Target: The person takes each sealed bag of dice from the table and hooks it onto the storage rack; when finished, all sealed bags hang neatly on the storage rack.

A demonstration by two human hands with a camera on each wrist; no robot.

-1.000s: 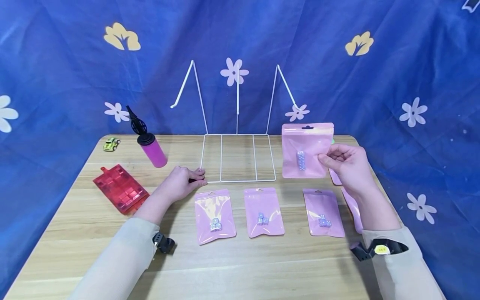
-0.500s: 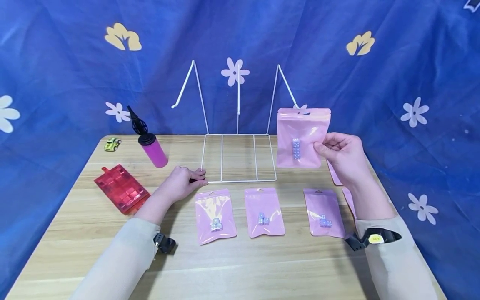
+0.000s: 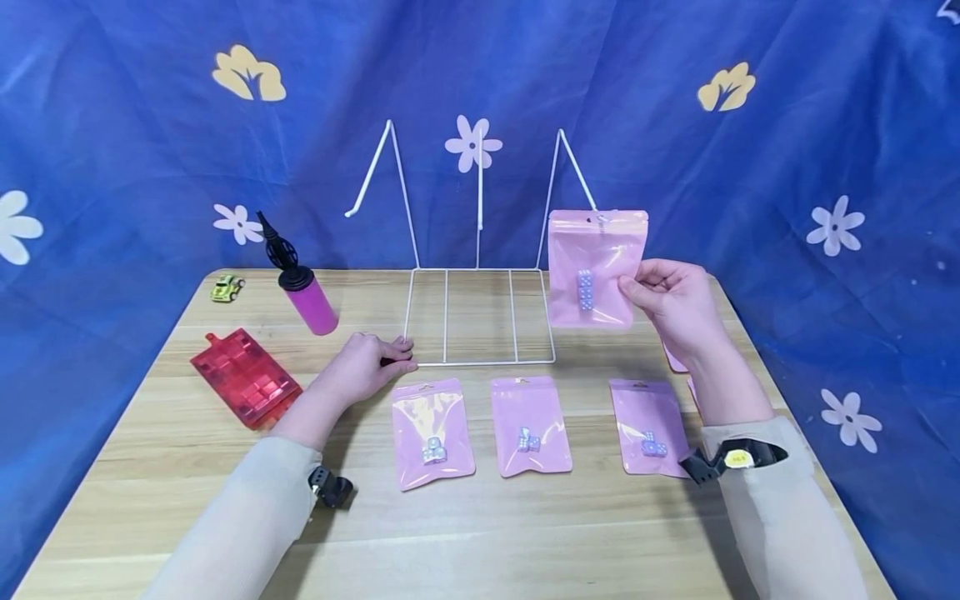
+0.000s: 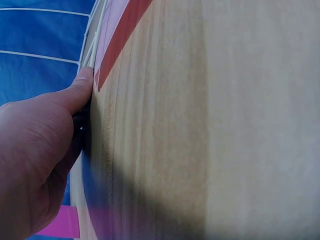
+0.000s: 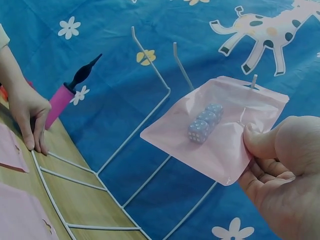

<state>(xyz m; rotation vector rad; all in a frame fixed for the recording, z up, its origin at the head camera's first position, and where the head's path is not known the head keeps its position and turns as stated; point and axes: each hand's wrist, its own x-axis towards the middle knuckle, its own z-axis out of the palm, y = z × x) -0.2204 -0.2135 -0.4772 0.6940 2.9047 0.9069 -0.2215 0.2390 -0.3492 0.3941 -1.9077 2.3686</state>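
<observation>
My right hand (image 3: 678, 304) pinches the pink pouch (image 3: 595, 268) at the wire rack's (image 3: 480, 275) right hook, while my left hand (image 3: 365, 367), fingers curled, presses its base at centre frame.

Three pouches (image 3: 528, 425) lie before the rack (image 3: 480, 317) — pump (image 3: 306, 296) left.
</observation>
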